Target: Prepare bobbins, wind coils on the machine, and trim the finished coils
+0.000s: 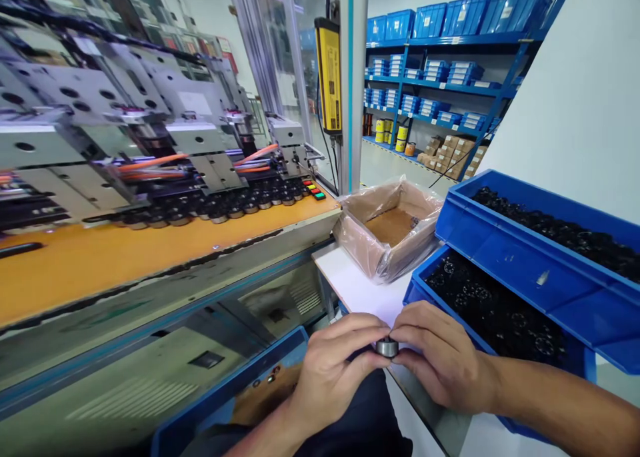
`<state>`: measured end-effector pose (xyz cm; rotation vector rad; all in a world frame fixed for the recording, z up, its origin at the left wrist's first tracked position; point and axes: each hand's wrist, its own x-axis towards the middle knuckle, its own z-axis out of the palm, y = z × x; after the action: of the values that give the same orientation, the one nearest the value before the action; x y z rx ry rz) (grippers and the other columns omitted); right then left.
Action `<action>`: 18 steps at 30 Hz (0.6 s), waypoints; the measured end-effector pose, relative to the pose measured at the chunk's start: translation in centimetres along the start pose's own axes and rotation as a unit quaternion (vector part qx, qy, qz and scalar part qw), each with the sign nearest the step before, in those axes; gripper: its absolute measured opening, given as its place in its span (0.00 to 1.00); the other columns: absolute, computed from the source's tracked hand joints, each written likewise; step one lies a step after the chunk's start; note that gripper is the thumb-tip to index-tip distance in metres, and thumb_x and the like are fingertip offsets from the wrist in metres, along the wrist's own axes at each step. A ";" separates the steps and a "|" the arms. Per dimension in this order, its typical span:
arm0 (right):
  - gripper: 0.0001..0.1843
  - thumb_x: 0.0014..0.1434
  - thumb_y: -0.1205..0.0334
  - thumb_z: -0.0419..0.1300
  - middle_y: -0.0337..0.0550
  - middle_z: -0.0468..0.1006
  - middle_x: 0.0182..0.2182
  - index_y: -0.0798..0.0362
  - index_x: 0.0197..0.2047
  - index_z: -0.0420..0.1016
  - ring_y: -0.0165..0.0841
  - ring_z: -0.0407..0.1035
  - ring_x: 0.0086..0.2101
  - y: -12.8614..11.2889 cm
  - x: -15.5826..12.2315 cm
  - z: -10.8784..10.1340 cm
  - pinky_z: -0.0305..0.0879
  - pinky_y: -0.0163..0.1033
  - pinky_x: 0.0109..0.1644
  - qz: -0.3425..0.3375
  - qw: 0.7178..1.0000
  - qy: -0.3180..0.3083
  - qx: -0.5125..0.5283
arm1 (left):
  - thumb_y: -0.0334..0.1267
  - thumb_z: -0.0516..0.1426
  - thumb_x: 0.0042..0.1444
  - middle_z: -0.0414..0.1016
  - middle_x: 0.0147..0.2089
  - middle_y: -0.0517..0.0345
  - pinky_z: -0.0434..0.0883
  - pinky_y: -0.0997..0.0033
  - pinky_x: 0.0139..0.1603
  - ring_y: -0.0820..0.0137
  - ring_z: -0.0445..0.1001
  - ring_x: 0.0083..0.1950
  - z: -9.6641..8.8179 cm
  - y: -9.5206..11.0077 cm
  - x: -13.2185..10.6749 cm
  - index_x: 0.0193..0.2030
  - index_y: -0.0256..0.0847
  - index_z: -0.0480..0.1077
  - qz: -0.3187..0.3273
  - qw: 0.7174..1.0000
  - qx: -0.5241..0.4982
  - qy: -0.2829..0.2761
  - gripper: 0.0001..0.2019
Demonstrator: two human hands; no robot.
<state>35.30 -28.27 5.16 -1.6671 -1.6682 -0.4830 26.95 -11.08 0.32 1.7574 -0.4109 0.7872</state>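
Note:
A small round metal part, with a shiny cylindrical side and something dark at its top, is pinched between both hands at the lower middle of the head view. My left hand grips it from the left with fingers and thumb closed. From the right, my right hand holds the same part, thumb below and fingers above. Its upper face is partly hidden by the fingertips. Just beyond the right hand is a blue bin of black ring-like pieces.
A second blue bin of black parts overlaps the first. A plastic-lined cardboard box stands on the white table. On the left, a machine has an orange ledge with several round parts. Another blue bin sits low beside my lap.

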 end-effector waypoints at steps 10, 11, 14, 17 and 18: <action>0.16 0.66 0.59 0.58 0.54 0.76 0.49 0.56 0.55 0.71 0.40 0.74 0.48 3.8 -2.3 -0.8 0.77 0.44 0.51 0.040 0.981 -0.050 -0.181 | 0.44 0.59 0.59 0.80 0.37 0.52 0.73 0.69 0.44 0.65 0.76 0.39 -12.2 -2.4 4.3 0.42 0.41 0.80 -0.172 0.857 0.479 0.084 0.12; 0.15 0.67 0.58 0.57 0.52 0.77 0.48 0.56 0.54 0.73 0.39 0.75 0.47 4.4 -2.2 -1.0 0.77 0.42 0.50 0.035 0.980 -0.041 -0.189 | 0.44 0.59 0.58 0.80 0.36 0.51 0.72 0.67 0.44 0.63 0.76 0.38 -15.2 -2.9 5.4 0.42 0.40 0.80 -0.205 0.825 0.516 0.108 0.13; 0.16 0.67 0.54 0.57 0.50 0.79 0.46 0.54 0.51 0.75 0.38 0.76 0.44 5.6 -2.2 -1.4 0.77 0.39 0.49 0.024 0.977 -0.029 -0.212 | 0.41 0.59 0.54 0.80 0.29 0.52 0.71 0.67 0.40 0.61 0.77 0.35 -22.4 -4.5 7.6 0.40 0.38 0.80 -0.265 0.771 0.563 0.135 0.12; 0.17 0.67 0.51 0.56 0.47 0.79 0.48 0.51 0.51 0.76 0.38 0.77 0.45 7.0 -3.3 -2.0 0.76 0.40 0.50 0.020 0.969 -0.060 -0.237 | 0.38 0.60 0.51 0.84 0.33 0.52 0.72 0.67 0.41 0.60 0.79 0.35 -25.8 -5.7 8.1 0.42 0.37 0.80 -0.295 0.753 0.575 0.125 0.13; 0.17 0.67 0.50 0.56 0.46 0.79 0.49 0.50 0.51 0.76 0.39 0.76 0.45 7.8 -4.0 -2.3 0.75 0.42 0.50 0.027 0.966 -0.078 -0.246 | 0.37 0.59 0.51 0.84 0.37 0.51 0.72 0.66 0.42 0.59 0.80 0.36 -26.2 -5.8 7.9 0.45 0.36 0.79 -0.298 0.750 0.577 0.122 0.15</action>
<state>43.05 -32.00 2.16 -2.1497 -1.6998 -0.8077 28.32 16.27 6.06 2.6170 1.0328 0.8133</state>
